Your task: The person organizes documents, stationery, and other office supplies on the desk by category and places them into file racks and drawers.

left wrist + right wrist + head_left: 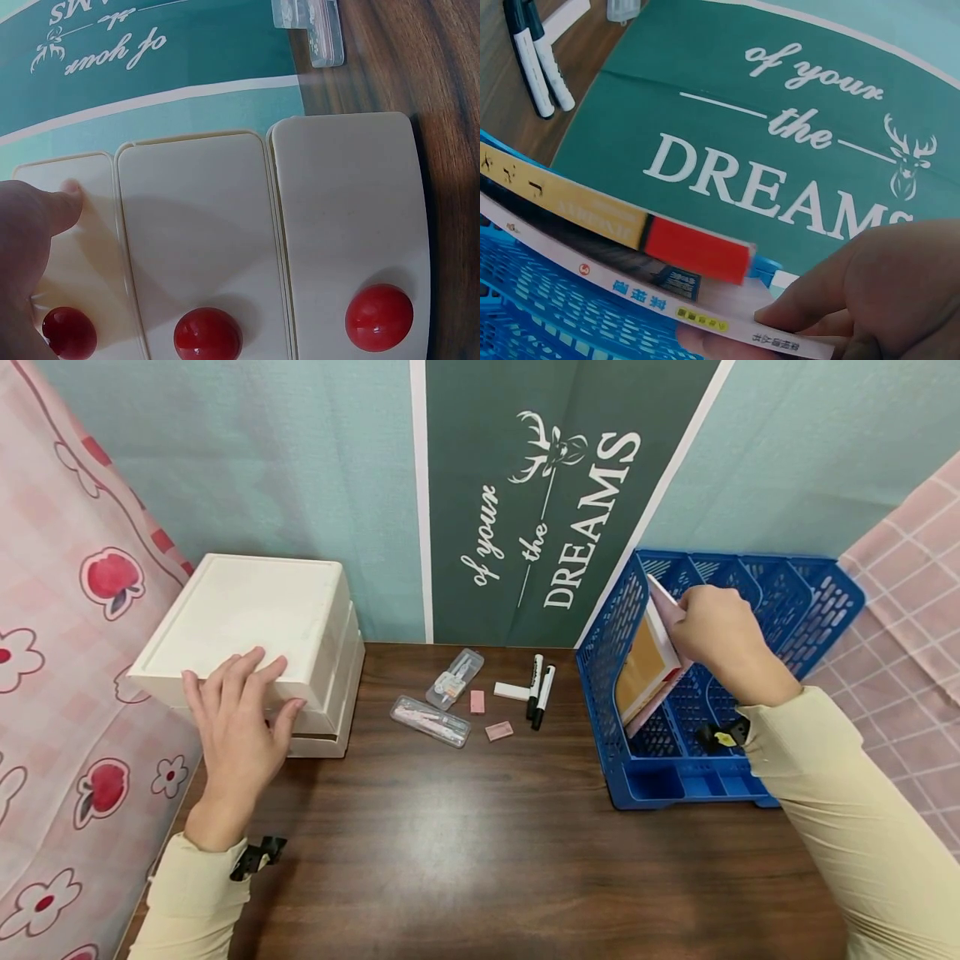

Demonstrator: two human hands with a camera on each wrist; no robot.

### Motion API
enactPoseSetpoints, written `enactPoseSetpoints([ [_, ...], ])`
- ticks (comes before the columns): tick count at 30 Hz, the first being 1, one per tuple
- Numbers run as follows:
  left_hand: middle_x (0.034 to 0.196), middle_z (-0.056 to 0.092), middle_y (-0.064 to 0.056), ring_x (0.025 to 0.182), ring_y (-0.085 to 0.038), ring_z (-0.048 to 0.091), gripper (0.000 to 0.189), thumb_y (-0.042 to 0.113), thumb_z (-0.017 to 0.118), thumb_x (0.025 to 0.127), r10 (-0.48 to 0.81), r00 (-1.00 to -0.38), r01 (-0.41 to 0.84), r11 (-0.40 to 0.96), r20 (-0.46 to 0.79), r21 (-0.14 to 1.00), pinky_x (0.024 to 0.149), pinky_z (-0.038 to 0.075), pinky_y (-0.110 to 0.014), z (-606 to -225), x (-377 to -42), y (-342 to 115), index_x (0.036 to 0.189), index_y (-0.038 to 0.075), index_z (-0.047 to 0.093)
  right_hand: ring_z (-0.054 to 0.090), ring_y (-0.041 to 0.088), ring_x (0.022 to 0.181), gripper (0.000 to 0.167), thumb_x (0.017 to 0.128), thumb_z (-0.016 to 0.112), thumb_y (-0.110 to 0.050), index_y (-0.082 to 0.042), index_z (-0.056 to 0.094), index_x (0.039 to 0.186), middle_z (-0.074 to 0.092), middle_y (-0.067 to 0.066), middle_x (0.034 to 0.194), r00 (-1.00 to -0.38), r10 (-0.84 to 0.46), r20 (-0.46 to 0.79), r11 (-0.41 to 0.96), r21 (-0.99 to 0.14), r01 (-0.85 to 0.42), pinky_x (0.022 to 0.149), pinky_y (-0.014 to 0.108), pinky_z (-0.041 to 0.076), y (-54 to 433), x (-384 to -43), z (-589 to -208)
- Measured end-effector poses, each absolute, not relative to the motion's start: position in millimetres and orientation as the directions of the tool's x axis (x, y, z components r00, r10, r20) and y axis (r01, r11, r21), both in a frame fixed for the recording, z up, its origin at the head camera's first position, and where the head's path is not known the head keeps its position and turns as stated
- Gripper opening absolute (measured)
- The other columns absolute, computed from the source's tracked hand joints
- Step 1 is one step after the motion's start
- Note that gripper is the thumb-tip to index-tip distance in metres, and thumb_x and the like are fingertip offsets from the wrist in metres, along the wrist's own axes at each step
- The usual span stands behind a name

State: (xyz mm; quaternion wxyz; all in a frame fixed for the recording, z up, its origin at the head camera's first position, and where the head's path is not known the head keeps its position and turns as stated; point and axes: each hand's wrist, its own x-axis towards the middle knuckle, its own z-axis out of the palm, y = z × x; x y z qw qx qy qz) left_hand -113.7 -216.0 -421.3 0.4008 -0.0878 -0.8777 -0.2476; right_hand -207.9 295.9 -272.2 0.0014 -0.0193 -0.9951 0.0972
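My left hand [242, 722] rests on the front top edge of a white drawer unit [255, 602], fingers spread over the top. In the left wrist view, its thumb [69, 202] lies against the end drawer front, near a red knob [70, 333]. On the right, my right hand [716, 622] pinches the upper end of a thin, pale pink book [641, 294] between thumb and fingers. That book stands in the left slot of a blue file rack [611, 764]. Beside it leans a thicker yellow book [640, 667] with a red-ended spine.
Between the drawer unit and rack lie two clear cases [430, 721] of stationery, two pink erasers [498, 731], a white block [512, 691] and two markers [543, 697]. A green and blue cloth [525, 510] hangs behind the brown table [465, 860].
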Motion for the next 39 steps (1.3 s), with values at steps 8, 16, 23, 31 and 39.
enactPoseSetpoints([
  [8, 0.14, 0.056, -0.021, 0.131, -0.043, 0.042, 0.054, 0.004, 0.083, 0.079, -0.046, -0.667, 0.35, 0.861, 0.744, 0.368, 0.118, 0.001, -0.065, -421, -114, -216, 0.129, 0.005, 0.064, 0.064, 0.043, 0.075, 0.026, 0.091, 0.056, -0.005, 0.014, 0.061, 0.107, 0.063, 0.036, 0.099, -0.999, 0.034, 0.019, 0.973, -0.229, 0.029, 0.054, 0.044, 0.058, 293, -209, -281],
  [16, 0.14, 0.056, -0.021, 0.131, -0.043, 0.042, 0.053, 0.004, 0.083, 0.079, -0.048, -0.666, 0.351, 0.861, 0.745, 0.369, 0.118, 0.001, -0.064, -419, -114, -216, 0.129, 0.005, 0.064, 0.064, 0.043, 0.077, 0.028, 0.092, 0.051, -0.004, 0.015, 0.061, 0.109, 0.062, 0.037, 0.102, -1.0, 0.027, -0.013, 0.972, -0.233, 0.029, 0.051, 0.041, 0.057, 292, -210, -287],
  [23, 0.14, 0.055, -0.021, 0.131, -0.043, 0.041, 0.053, 0.004, 0.083, 0.08, -0.046, -0.669, 0.348, 0.863, 0.742, 0.368, 0.118, 0.0, -0.064, -420, -113, -216, 0.129, 0.005, 0.064, 0.063, 0.041, 0.076, 0.028, 0.094, 0.048, -0.006, 0.015, 0.061, 0.108, 0.061, 0.037, 0.101, -0.999, 0.01, -0.04, 0.973, -0.229, 0.019, 0.049, 0.039, 0.055, 294, -213, -292],
  [31, 0.139, 0.056, -0.021, 0.131, -0.043, 0.041, 0.054, 0.002, 0.083, 0.079, -0.052, -0.667, 0.344, 0.863, 0.743, 0.37, 0.118, 0.0, -0.064, -420, -112, -216, 0.129, 0.005, 0.064, 0.066, 0.04, 0.08, 0.033, 0.097, 0.044, -0.006, 0.016, 0.057, 0.118, 0.062, 0.037, 0.107, -0.997, -0.005, -0.071, 0.961, -0.275, 0.014, 0.054, 0.039, 0.057, 297, -216, -290],
  [39, 0.14, 0.056, -0.021, 0.13, -0.044, 0.041, 0.053, 0.003, 0.083, 0.079, -0.042, -0.664, 0.351, 0.864, 0.746, 0.361, 0.118, 0.0, -0.065, -420, -113, -216, 0.129, 0.004, 0.064, 0.064, 0.044, 0.092, 0.041, 0.098, 0.039, -0.005, 0.014, 0.051, 0.133, 0.058, 0.038, 0.118, -0.993, -0.039, -0.116, 0.956, -0.295, -0.003, 0.069, 0.049, 0.06, 303, -221, -293],
])
